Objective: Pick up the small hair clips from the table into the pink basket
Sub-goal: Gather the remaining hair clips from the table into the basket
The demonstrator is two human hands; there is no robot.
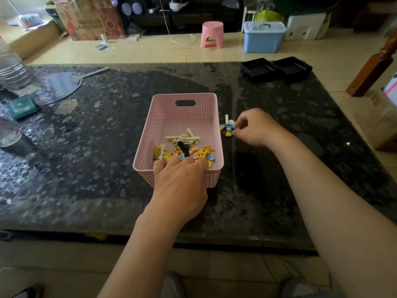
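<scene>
Risk: a clip could have slipped from the pinch and skittered over the glossy worktop (96,147), or struck the basket's side wall and dropped outside.
Cause: the right hand (257,127) was working at a small tangled heap, so one clip might have dragged its neighbours along; the wall stood between the heap and the inside of the basket.
Second risk: the left hand (180,181), weighing on the near rim, might have tipped or shoved the light pink basket (150,134).
Left hand pose: forearm straight in from the near edge, knuckles up, fingers bent over the rim, tips among the stored clips (184,145). I couldn't tell whether it held one.
Right hand pose: wrist cocked inward, fingers curled, thumb and forefinger pinching at the loose hair clips (228,125).
Clips' place: loose ones just beside the basket's right wall; most already inside, towards the near end.
</scene>
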